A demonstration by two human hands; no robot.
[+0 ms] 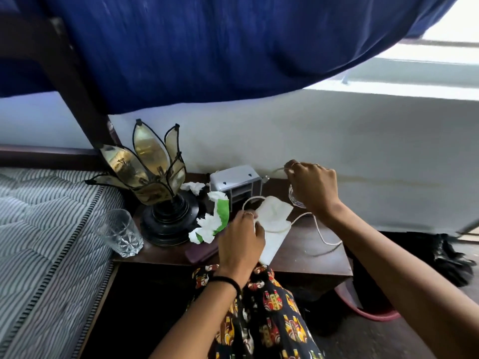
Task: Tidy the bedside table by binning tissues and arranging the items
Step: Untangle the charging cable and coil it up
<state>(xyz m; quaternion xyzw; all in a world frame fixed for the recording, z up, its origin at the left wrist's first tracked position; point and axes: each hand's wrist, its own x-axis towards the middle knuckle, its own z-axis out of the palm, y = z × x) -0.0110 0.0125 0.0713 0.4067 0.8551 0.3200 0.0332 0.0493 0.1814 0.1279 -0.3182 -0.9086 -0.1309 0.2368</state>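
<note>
A crumpled white and green tissue [213, 218] lies on the dark wooden worktop [308, 244], just beside the black round base of a lamp [155, 182] whose amber glass petals open like a flower. A second, smaller white tissue wad [192, 187] sits behind it, between the lamp and a small grey box-like unit [236, 183] near the wall.

In front of that unit lies a flat white pouch or cloth piece [273, 216], tilted toward the worktop's front edge. The left hand [241, 242] rests on its near left corner, fingers closed in a pinch around a loop of white cord [321, 229]; a black band circles that wrist. The cord trails across the worktop to the right and curls near the right edge. The right hand [311, 186] is raised by the wall, its grip closed on another stretch of the thin cord, which runs from the fingers toward the grey unit. Something clear and glassy shows under that palm, but whether it is held I cannot tell.

An empty cut-glass tumbler [119, 233] stands upright at the worktop's left front corner, against the striped mattress [44, 229]. A dark flat object [202, 253] lies near the front edge, partly hidden by the left hand. A blue curtain [207, 47] hangs overhead.
</note>
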